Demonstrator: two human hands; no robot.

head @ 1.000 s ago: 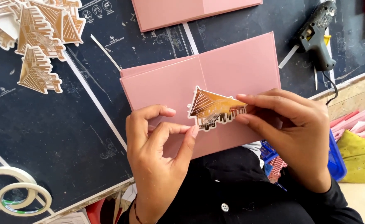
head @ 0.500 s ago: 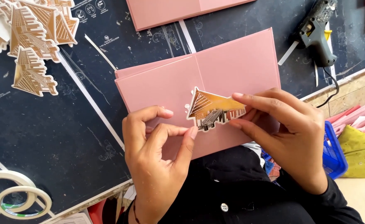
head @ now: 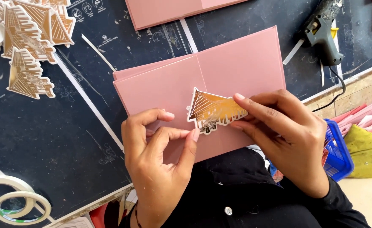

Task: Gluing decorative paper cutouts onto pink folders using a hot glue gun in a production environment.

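An open pink card lies on the dark work mat, on top of other pink cards. Over its middle fold sits a gold and white house-shaped cutout. My right hand pinches the cutout's right end between thumb and fingers. My left hand rests on the card's left half, its thumb tip touching the cutout's lower left edge and its index finger curled on the card.
A pile of the same gold cutouts lies at the top left. A grey glue gun with its cord is at the top right. Tape rolls sit at the bottom left. A blue basket stands below the table edge, right. Another pink card lies at the top.
The view has shifted slightly. The cutout has tilted and settled a little lower over the card's fold. Both hands keep their places on it.
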